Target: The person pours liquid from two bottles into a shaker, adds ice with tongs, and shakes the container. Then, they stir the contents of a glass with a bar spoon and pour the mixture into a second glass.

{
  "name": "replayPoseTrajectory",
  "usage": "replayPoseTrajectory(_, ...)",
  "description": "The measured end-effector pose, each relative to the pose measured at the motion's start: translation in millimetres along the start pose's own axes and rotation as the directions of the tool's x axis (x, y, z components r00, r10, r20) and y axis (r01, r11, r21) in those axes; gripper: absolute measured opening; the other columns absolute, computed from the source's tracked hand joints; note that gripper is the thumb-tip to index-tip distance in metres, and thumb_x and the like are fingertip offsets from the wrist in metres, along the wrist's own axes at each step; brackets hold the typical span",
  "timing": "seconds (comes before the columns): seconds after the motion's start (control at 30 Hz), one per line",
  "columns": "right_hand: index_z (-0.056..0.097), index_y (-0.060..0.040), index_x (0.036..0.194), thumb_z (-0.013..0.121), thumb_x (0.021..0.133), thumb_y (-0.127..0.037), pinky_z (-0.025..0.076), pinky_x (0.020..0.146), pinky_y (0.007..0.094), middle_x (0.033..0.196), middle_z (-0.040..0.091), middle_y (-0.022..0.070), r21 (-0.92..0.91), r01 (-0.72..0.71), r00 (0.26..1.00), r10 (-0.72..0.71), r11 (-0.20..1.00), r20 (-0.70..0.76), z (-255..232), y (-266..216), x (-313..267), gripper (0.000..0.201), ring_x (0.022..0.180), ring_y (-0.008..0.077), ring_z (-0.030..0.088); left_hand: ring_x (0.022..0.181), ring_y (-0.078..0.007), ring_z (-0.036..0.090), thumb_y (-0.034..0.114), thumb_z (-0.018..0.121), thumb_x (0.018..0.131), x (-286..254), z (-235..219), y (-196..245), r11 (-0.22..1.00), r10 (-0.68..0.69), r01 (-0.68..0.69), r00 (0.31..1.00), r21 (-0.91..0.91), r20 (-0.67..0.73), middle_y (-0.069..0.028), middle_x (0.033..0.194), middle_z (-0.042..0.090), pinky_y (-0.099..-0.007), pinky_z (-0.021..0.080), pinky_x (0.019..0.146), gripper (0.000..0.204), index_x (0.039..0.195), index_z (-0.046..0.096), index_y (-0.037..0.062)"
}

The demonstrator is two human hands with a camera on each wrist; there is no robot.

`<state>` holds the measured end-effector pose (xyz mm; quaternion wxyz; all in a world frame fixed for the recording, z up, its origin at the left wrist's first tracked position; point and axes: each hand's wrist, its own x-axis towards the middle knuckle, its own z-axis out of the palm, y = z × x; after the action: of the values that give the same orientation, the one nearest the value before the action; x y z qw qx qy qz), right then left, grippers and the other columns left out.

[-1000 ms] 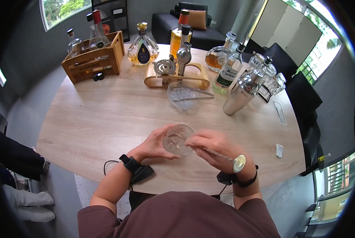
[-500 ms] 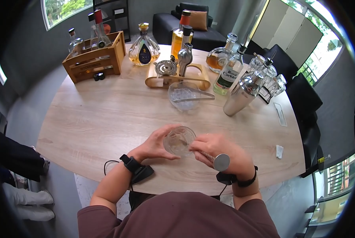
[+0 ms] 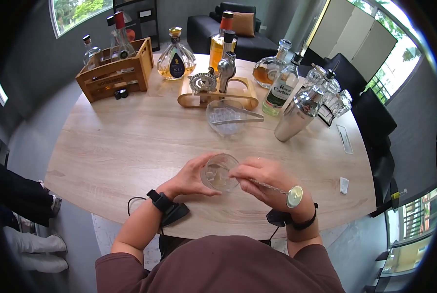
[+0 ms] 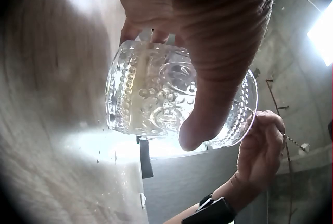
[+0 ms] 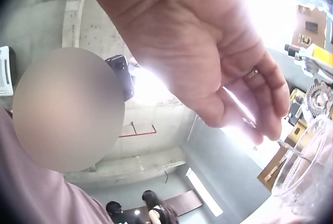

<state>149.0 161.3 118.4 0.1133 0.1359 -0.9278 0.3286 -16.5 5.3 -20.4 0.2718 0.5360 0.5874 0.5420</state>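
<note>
The left hand (image 3: 191,177) curls round a clear embossed glass (image 3: 220,173) at the table's near side. In the left wrist view the left hand (image 4: 208,36) has its thumb along the wall of the glass (image 4: 156,99), which holds a pale liquid. Between its fingertips the right hand (image 3: 263,179) pinches a twisted metal bar spoon (image 3: 270,186), whose round disc end (image 3: 294,196) lies over the wrist; the other end goes into the glass. From the right wrist, the right hand (image 5: 223,62) shows above the rim of the glass (image 5: 307,156).
Beyond the glass stand an ice bowl (image 3: 223,128) with tongs (image 3: 238,119) and a wooden bar-tool stand (image 3: 245,101). Bottles, a steel shaker (image 3: 295,119) and a wooden crate (image 3: 113,80) line the far side. A crumpled tissue (image 3: 344,185) lies at the right.
The right hand and the spoon's disc end swung toward the body and back to the right beside the glass. The left hand keeps its hold.
</note>
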Motion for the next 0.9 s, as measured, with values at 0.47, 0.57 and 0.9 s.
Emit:
replayPoseTrajectory(0.47,0.064,-0.0025,0.101,0.063,0.083,-0.002,0.049,0.069,0.0369,0.088,0.062,0.0133,-0.127,-0.046,0.986,0.065,0.991,0.151,1,7,-6,0.018,0.08,0.0307,0.061,0.121,-0.0219,0.052,0.021,0.09,0.058,1,-2,-1,1.0,-0.004,0.004,1.0,0.008,-0.014,-0.0113,0.131,0.054,-0.037,0.042,0.105,0.093,0.137,0.043,0.0038)
replayPoseTrajectory(0.57,0.064,-0.0021,0.1,0.063,0.083,-0.002,0.05,0.069,0.0376,0.088,0.062,0.0137,0.009,-0.001,0.982,-0.001,1.0,0.188,4,-1,-5,0.017,0.08,0.0314,0.061,0.119,-0.0203,0.053,0.02,0.091,0.057,1,0,-1,1.0,-0.002,0.002,1.0,0.026,-0.007,-0.0107,0.128,0.055,-0.0356,0.042,0.104,0.094,0.136,0.044,0.0026)
replayPoseTrajectory(0.9,0.062,-0.0021,0.099,0.06,0.086,-0.006,0.049,0.072,0.0395,0.091,0.061,0.0136,0.001,-0.024,0.987,0.024,1.0,0.16,2,-1,-5,0.014,0.083,0.0331,0.06,0.121,-0.0214,0.052,0.02,0.091,0.057,0,-1,1,1.0,-0.023,0.023,1.0,0.005,0.006,-0.0118,0.13,0.054,-0.0362,0.041,0.105,0.094,0.137,0.044,0.0032)
